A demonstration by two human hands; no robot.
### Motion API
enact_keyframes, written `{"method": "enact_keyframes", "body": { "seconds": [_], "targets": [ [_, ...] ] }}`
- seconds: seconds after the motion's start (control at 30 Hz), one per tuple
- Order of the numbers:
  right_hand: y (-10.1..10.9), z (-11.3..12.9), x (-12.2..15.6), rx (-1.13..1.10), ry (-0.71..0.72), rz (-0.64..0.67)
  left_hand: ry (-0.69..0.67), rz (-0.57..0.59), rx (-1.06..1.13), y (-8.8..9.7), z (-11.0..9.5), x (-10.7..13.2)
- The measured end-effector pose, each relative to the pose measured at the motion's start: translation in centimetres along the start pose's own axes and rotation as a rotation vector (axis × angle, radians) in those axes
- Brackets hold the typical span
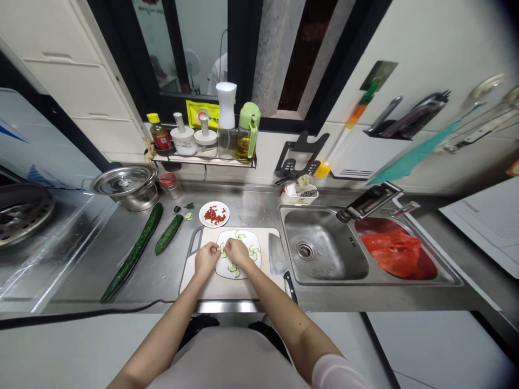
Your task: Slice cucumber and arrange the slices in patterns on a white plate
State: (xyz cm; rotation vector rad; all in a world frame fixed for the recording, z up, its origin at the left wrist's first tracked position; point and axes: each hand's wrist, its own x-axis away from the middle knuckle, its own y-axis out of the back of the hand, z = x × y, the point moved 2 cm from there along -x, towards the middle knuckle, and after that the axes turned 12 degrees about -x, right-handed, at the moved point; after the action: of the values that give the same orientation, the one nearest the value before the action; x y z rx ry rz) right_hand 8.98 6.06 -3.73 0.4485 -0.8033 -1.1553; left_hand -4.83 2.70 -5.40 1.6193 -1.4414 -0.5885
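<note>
A white square plate (243, 274) lies on a pale cutting board (198, 289), bearing small fans of thin cucumber slices (234, 270). Over the plate's left side my left hand (207, 257) pinches at a cucumber slice beside the left cluster. Just across from it, my right hand (237, 253) is closed with its fingertips pressed together, what they hold being too small to make out. A kitchen knife (277, 254) rests on the board's right side, its black handle toward me. Behind the board, a small white dish (214, 214) carries chopped red pieces.
Left of the board lie a long cucumber (132, 256) and a shorter cut one (168, 234). A lidded steel pot (125, 186) stands behind them. To the right is a double sink (326, 246) with a red bag (391, 248). Condiment bottles fill a wall rack (203, 159).
</note>
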Motion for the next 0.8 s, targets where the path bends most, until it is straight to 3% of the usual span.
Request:
{"method": "enact_keyframes", "body": {
  "seconds": [0.47,0.8],
  "targets": [
    [-0.53,0.05,-0.91,0.115,-0.031,-0.017,-0.037,-0.034,-0.212,0.13,-0.42,-0.51],
    [-0.55,-0.06,-0.88,0.118,-0.019,-0.002,-0.048,0.026,-0.248,-0.03,-0.64,-0.95]
  ]
}}
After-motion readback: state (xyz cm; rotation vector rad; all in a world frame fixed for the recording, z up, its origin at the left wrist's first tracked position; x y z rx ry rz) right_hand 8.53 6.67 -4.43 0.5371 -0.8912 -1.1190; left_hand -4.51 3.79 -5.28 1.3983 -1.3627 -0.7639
